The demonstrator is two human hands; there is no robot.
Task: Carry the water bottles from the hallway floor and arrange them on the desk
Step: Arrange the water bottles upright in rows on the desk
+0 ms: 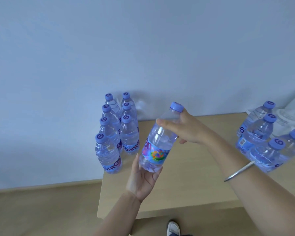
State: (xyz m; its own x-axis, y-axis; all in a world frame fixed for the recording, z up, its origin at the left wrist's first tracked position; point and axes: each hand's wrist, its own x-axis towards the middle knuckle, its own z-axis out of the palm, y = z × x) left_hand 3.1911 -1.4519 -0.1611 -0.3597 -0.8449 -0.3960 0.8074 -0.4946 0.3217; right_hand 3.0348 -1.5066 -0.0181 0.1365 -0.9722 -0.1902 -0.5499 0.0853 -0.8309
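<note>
both hands [143, 178] gripping tilted water bottle [156, 143] (water inside), desk [186, 188] below

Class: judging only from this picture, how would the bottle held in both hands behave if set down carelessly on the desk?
The held bottle looks full of water, so probably heavy for its size. It is tall and narrow, so set down tilted, as now, it may tip. Its round body would likely roll toward the desk edge.
</note>
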